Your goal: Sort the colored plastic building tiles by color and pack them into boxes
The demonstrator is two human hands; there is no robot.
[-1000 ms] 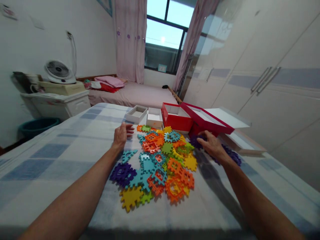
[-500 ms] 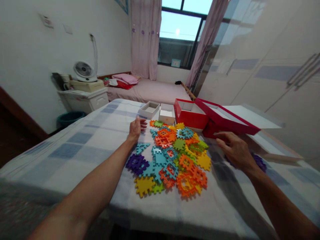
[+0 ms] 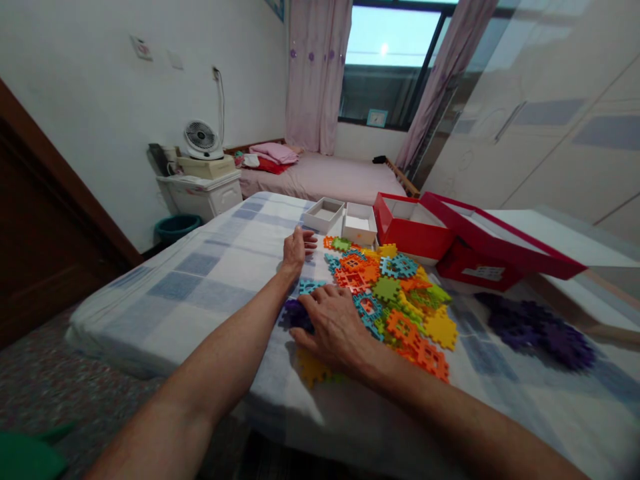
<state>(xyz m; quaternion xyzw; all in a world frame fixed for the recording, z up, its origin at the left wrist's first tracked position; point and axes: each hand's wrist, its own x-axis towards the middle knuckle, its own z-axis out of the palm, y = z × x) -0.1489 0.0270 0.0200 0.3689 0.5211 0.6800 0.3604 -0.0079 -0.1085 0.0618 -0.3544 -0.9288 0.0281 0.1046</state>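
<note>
A heap of coloured interlocking plastic tiles (image 3: 395, 293) lies on a table covered with a blue-checked cloth (image 3: 210, 273). My left hand (image 3: 297, 248) rests flat on the cloth at the heap's far left edge, fingers stretched out. My right hand (image 3: 333, 327) reaches across to the near left of the heap. Its fingers lie over a purple tile (image 3: 295, 315) and a yellow tile (image 3: 311, 368). Whether they grip the purple tile I cannot make out. A separate group of purple tiles (image 3: 540, 327) lies on the right.
Behind the heap stand two small white boxes (image 3: 326, 215), an open red box (image 3: 411, 227) and its red lid (image 3: 500, 243). A bed (image 3: 325, 177), a cabinet with a fan (image 3: 203, 140) and a teal bin (image 3: 175, 228) lie beyond. Wardrobes stand at right.
My right hand has left the purple tiles by the red box and swung across to the heap's near left side. The view has shifted left. The left hand stays put.
</note>
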